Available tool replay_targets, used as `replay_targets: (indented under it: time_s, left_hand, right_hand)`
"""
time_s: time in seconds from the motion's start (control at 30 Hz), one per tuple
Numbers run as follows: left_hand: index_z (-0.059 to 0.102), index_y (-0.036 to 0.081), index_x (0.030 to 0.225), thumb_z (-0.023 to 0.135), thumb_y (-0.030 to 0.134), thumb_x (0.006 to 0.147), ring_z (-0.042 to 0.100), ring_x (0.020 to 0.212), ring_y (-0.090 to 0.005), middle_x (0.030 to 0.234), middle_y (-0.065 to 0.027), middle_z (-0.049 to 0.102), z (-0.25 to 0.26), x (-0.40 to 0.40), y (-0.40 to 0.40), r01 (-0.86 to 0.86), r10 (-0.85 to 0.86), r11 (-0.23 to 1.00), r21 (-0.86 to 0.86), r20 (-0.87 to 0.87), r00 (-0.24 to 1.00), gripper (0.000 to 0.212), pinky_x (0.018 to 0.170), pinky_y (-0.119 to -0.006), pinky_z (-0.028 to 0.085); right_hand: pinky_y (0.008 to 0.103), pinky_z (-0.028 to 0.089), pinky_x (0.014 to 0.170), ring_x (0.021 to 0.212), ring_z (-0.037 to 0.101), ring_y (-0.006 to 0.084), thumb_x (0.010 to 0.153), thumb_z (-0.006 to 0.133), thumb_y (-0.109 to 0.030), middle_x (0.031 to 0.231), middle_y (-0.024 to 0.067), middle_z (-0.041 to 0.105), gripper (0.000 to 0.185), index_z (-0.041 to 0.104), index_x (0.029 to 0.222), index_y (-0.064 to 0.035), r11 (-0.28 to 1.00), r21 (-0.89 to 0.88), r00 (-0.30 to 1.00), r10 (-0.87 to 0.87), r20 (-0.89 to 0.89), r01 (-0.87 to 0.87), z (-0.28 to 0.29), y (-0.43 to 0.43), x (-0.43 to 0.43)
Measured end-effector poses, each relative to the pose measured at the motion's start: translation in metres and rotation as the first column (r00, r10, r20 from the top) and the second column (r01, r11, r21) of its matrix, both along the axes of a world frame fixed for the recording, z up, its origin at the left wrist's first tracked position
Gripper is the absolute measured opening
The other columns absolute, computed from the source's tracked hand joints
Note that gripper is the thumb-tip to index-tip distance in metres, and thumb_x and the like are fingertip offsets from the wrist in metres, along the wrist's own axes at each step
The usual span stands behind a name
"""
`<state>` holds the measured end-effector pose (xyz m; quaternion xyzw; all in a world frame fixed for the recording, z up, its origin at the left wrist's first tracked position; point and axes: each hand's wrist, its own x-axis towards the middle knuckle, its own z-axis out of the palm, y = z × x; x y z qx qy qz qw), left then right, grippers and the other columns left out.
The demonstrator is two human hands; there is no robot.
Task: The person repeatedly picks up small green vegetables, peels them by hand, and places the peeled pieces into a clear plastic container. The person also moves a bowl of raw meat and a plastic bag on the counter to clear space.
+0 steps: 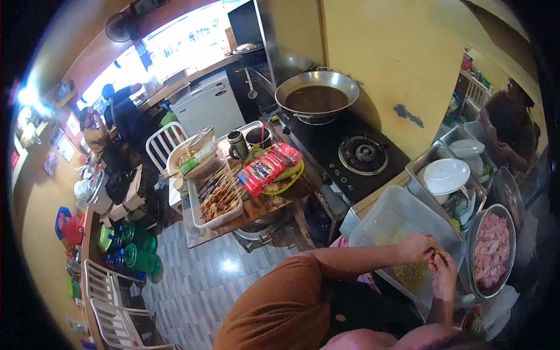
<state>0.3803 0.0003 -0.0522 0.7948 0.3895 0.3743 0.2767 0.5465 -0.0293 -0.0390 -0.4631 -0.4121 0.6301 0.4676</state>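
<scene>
Over a translucent plastic tub (376, 218), my left hand (415, 248) and my right hand (444, 273) meet at the fingertips. Between them they pinch a small dark green piece (434, 253), mostly covered by the fingers; its kind cannot be made out. Yellowish liquid with small bits (411, 275) lies in the bottom of the tub. Just right of my right hand stands an oval steel basin of raw pale pink meat pieces (492, 249). Neither hand touches that meat.
Beyond the tub, steel pans (422, 175) hold white dishes (447, 176). A gas stove (345, 162) carries a wide wok (317, 94) of dark liquid. Left of it, a wooden table (258, 208) bears a tray of skewers (221, 203). Two people (120, 109) are at the far left.
</scene>
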Motion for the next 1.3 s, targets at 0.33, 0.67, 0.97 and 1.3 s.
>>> replay_targets:
  time_s: [0.33,0.67,0.97,1.3]
  left_hand:
    - [0.055,0.005,0.078,0.057,0.021,0.071,0.055,0.077,-0.029,0.076,-0.011,0.054,-0.005,-0.002,0.002,0.053,0.015,0.98,0.191,-0.339,0.941,0.017,0.065,-0.04,0.046]
    - [0.055,0.009,0.077,0.056,0.017,0.07,0.055,0.081,-0.0229,0.077,-0.0054,0.054,-0.015,-0.006,-0.011,0.12,0.104,0.931,0.345,-0.567,0.817,0.011,0.068,-0.035,0.045]
    - [0.057,0.016,0.078,0.057,0.021,0.07,0.053,0.084,-0.0201,0.075,0.0002,0.053,-0.016,-0.01,-0.01,0.121,0.113,0.901,0.417,-0.494,0.862,0.009,0.092,-0.049,0.03]
    - [0.06,0.017,0.078,0.056,0.027,0.072,0.054,0.085,-0.0206,0.074,0.0006,0.055,-0.009,-0.012,-0.013,-0.037,0.185,0.944,0.329,-0.432,0.883,0.012,0.096,-0.058,0.021]
  right_hand:
    - [0.0365,0.043,0.059,0.07,0.055,0.029,0.075,0.053,0.002,0.08,0.0144,0.053,0.013,0.051,0.087,0.0031,0.722,0.477,0.552,-0.157,0.819,-0.501,-0.002,0.011,0.001]
    - [0.0452,0.041,0.056,0.065,0.051,0.0375,0.065,0.055,-0.003,0.075,0.0184,0.049,0.011,0.047,0.072,0.001,0.449,0.301,0.197,-0.265,0.944,-0.841,-0.002,0.018,0.006]
    - [0.0456,0.04,0.055,0.064,0.051,0.0378,0.069,0.056,-0.004,0.072,0.0198,0.048,0.01,0.05,0.075,0.0025,0.427,0.388,0.35,-0.168,0.922,-0.817,-0.012,0.02,0.007]
    - [0.0321,0.044,0.06,0.068,0.053,0.0225,0.076,0.056,-0.002,0.079,0.0121,0.05,0.012,0.049,0.085,0.0004,0.845,0.351,0.725,0.06,0.686,-0.403,-0.008,0.004,0.003]
